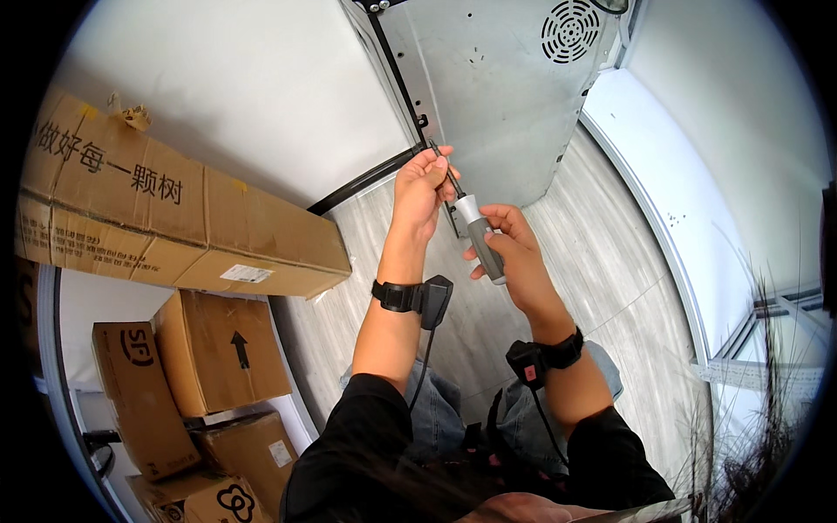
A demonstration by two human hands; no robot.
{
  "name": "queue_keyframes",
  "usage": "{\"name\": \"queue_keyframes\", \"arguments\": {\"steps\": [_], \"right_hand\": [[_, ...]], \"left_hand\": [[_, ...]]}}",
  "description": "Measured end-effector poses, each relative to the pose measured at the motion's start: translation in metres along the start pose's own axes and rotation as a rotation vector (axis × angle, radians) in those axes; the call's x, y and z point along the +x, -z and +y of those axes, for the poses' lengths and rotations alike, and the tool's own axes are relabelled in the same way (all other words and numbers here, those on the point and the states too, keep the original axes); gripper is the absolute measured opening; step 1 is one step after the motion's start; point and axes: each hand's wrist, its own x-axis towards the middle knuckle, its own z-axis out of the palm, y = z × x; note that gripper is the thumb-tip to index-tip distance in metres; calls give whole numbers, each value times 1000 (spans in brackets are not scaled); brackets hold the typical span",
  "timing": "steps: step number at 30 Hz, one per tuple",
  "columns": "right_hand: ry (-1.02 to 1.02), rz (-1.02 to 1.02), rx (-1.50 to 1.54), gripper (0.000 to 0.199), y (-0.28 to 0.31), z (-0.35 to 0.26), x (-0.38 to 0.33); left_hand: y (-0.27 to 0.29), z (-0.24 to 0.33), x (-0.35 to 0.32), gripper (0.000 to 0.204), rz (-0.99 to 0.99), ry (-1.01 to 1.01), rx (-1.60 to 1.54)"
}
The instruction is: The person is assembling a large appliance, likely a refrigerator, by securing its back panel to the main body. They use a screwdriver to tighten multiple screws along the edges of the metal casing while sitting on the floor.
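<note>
A screwdriver (485, 245) with a grey and white handle slants up and left in front of me. Its handle rests in the curled fingers of my right hand (516, 253). Higher up, my left hand (421, 188) pinches the thin dark shaft near its tip. The tip is close to the left edge of a grey metal panel (497, 96), beside a dark frame rail; whether it touches a screw is too small to tell. Small holes and a round slotted vent (570, 31) mark the panel.
A long cardboard box (270, 228) lies against the white wall at left. Below it several smaller boxes (228, 349) are stacked near a metal post. White wall panels (667, 166) stand at right over a grey wood-look floor (602, 253). Cables hang from black devices on both wrists.
</note>
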Motion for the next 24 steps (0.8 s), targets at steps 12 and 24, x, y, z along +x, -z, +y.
{"name": "queue_keyframes", "arguments": {"steps": [12, 24], "right_hand": [[446, 218, -816, 46, -9, 19, 0], [391, 159, -701, 50, 1, 31, 7]], "left_hand": [[1, -7, 2, 16, 51, 0, 17], [-4, 0, -3, 23, 72, 52, 107]]}}
